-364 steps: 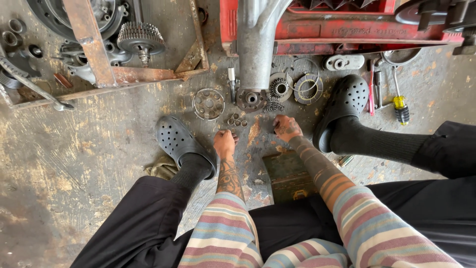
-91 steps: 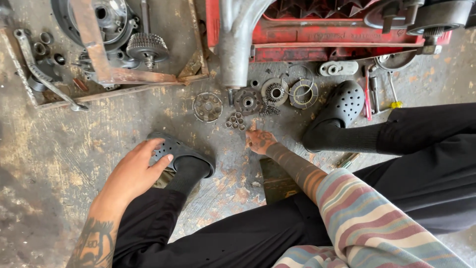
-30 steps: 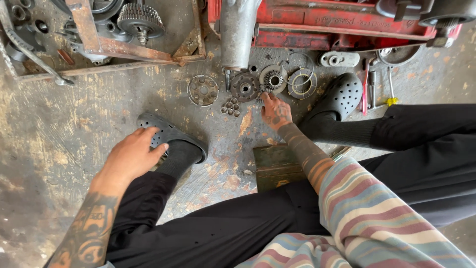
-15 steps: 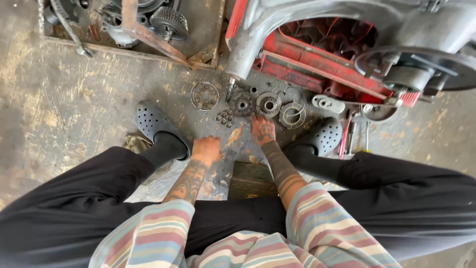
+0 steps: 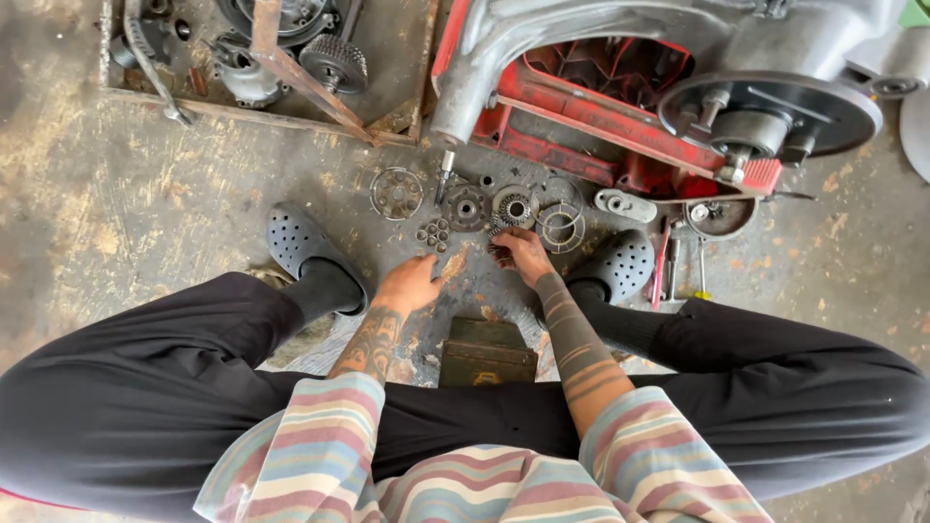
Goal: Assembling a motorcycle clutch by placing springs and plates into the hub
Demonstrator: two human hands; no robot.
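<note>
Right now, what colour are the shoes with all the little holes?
The shoes are dark grey, both of them. The head camera shows the one beside the left hand best.

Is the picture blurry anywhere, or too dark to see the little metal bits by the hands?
Head view: soft, even daylight, no hard shadows or glare. The small gear parts near the right hand look sharp. The left hand is clear too. The picture bends a bit at the edges, and the red machine has a dark hollow inside.

Bare floor (image 5: pixel 145 194) left of gears (image 5: pixel 489 208)
</note>
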